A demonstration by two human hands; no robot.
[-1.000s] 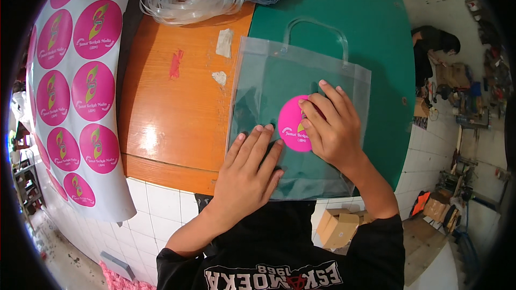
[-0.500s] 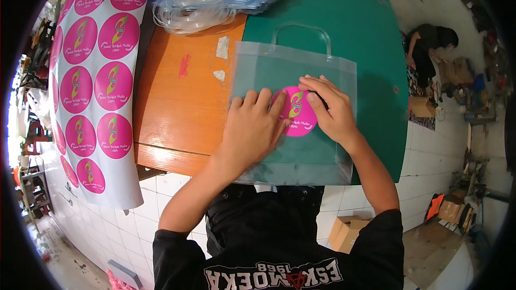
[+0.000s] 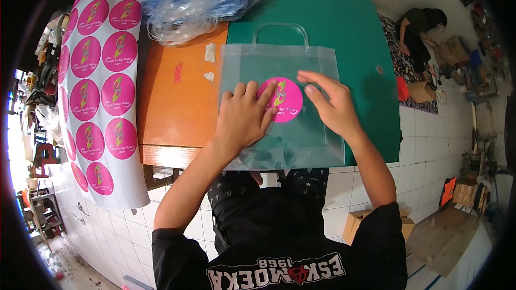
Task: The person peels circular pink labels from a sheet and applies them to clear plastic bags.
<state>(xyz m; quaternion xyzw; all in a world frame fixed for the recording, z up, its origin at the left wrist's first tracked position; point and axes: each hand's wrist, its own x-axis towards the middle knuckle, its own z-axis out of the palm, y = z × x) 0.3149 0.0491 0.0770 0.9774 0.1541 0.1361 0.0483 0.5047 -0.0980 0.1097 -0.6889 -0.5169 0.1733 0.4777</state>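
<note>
A clear plastic bag with a looped handle lies flat before me, across the green and orange tabletops. On its middle sits a round pink sticker with a green and yellow emblem. My left hand rests on the bag with its fingers spread, the index finger and thumb overlapping the sticker's left side. Just right of the sticker, my right hand is raised a little, its fingers apart and nothing visible in them.
A long sheet of the same round stickers hangs over the table's left edge. Behind the bag is a pile of clear bags with bluish edges. Another person sits on the floor at the far right, near a cardboard box.
My right hand has come off the sticker and moved to its right. The left hand still presses on the sticker's left side. The whole view has shifted slightly.
</note>
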